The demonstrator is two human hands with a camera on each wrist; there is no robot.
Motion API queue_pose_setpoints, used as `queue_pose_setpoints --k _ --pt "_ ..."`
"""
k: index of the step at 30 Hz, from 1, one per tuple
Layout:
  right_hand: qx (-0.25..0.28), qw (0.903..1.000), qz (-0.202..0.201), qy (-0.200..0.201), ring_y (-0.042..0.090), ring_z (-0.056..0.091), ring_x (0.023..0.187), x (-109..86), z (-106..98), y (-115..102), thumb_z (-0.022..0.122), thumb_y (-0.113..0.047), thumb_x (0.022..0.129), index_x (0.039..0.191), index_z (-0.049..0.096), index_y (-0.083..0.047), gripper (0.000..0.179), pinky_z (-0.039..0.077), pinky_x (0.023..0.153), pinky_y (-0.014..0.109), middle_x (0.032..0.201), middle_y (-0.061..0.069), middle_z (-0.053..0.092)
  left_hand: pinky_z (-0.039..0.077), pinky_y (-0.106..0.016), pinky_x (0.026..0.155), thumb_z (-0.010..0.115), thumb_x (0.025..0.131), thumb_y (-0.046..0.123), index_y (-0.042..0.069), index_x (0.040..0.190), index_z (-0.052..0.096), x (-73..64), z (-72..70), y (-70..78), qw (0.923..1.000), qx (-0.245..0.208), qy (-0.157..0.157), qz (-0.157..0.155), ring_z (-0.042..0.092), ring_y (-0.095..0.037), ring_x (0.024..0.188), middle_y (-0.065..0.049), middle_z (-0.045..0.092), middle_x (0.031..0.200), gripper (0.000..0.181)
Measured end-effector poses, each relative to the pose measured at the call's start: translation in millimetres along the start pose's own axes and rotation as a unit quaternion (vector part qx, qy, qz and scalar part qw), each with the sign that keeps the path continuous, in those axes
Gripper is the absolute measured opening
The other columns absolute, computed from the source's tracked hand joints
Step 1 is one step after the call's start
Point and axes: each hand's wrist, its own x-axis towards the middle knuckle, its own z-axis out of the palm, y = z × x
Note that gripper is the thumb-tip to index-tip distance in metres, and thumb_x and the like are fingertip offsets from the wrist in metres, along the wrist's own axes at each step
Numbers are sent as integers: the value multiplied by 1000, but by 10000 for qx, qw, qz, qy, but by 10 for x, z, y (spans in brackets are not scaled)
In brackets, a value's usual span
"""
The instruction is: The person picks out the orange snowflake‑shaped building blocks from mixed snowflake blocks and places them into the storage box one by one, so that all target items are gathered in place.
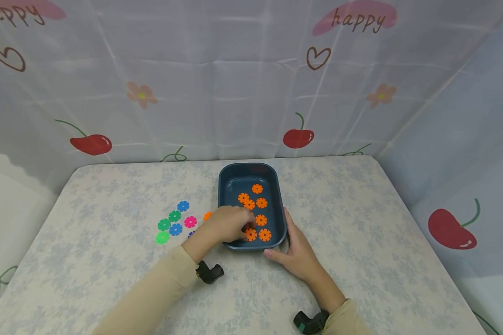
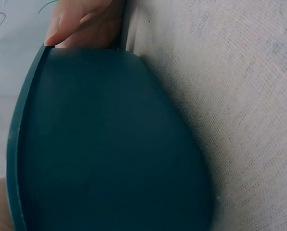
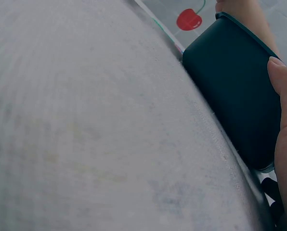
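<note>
A dark blue tray [image 1: 247, 170] stands on the table with several orange flower-shaped discs [image 1: 261, 220] on its floor. My left hand [image 1: 231, 223] reaches over its left rim, with bent fingers low inside beside an orange disc [image 1: 250, 234]. The fingertips are partly hidden, so whether they pinch a disc cannot be seen. My right hand [image 1: 299, 253] grips the near right corner of the tray, its thumb on the near wall and its fingers along the right side. That thumb [image 3: 280, 77] presses the tray wall [image 3: 235, 86] in the right wrist view.
Left of the tray lie loose flower discs: blue [image 1: 183, 206], green [image 1: 174, 216], pink [image 1: 190, 222] and an orange one [image 1: 207, 216] partly behind my left hand. A patterned cloth covers the table [image 1: 339, 204]. A printed curtain [image 1: 234, 93] hangs behind it.
</note>
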Motion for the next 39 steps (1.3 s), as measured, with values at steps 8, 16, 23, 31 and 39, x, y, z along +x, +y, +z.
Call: queue_pose_setpoints --k 8,16,23,31,39 --pt "-40 10000 -55 57 20 24 152 2 1 1 83 -34 80 161 1 -23 115 27 118 53 166 -5 16 54 -34 88 79 85 32 21 117 72 -149 -113 -71 9935 -851 756 -20 64 -14 102 5 68 116 34" --pt "-142 9998 3 107 21 22 152 0 12 -1 84 -35 79 161 1 -18 118 27 118 54 167 -5 13 50 -33 79 78 86 33 26 117 70 -661 -357 -298 9707 -1762 1582 -401 60 -18 94 4 65 110 32" --pt "-193 9997 18 117 19 21 152 1 20 5 84 -37 79 161 1 -18 118 27 118 52 167 -6 12 49 -32 71 81 83 31 21 121 68 -1104 -280 -588 9662 -1964 1190 -1171 57 -18 89 0 65 106 41" --pt "-223 9997 62 120 19 21 152 6 22 -1 83 -39 79 161 1 -20 117 27 118 52 167 -7 12 52 -37 85 87 75 37 24 117 70 -1352 45 -781 9670 -1726 685 -1745 56 -13 97 7 62 103 47" --pt "-282 9996 27 76 20 21 153 3 22 -12 82 -38 81 160 -2 -28 117 28 118 48 167 -6 11 50 -34 83 87 73 39 27 109 69 -1359 276 -750 9688 -1670 692 -1698 54 -9 91 12 59 98 42"
